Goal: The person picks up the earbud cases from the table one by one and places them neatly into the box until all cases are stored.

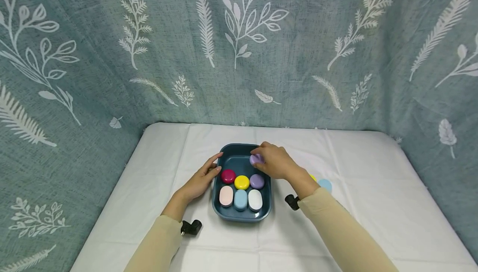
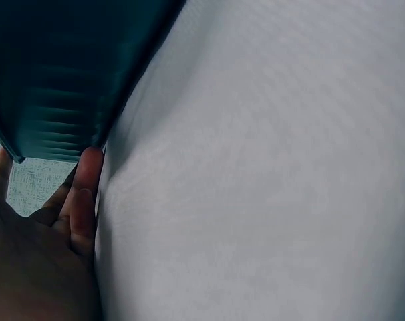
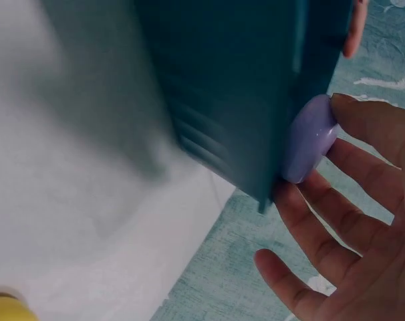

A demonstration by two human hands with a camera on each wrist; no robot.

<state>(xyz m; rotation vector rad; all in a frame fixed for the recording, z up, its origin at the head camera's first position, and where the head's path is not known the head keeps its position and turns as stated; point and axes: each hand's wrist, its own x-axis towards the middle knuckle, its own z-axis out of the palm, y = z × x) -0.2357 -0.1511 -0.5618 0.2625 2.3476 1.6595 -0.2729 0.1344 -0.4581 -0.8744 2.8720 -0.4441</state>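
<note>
A dark blue tray (image 1: 239, 217) with rounded corners stands on the white cloth. My right hand (image 1: 274, 160) pinches a glossy lilac rounded piece (image 3: 311, 139) between thumb and fingertips, over the tray's far right corner. Inside the tray sit a dark red round piece (image 1: 228, 176), a yellow one (image 1: 242, 182) and another lilac one (image 1: 257, 181) in a row. Nearer me lie a pale pink oval (image 1: 226, 196), a light blue oval (image 1: 240, 200) and a white oval (image 1: 255, 200). My left hand (image 1: 198, 182) rests with extended fingers against the tray's left side.
Right of the tray, a light blue round piece (image 1: 325, 185) and a yellow piece (image 3: 9, 309) lie on the cloth, partly behind my right forearm. Black wrist devices (image 1: 191, 227) show at both sleeves. A green leaf-patterned curtain (image 1: 239, 77) hangs behind the table.
</note>
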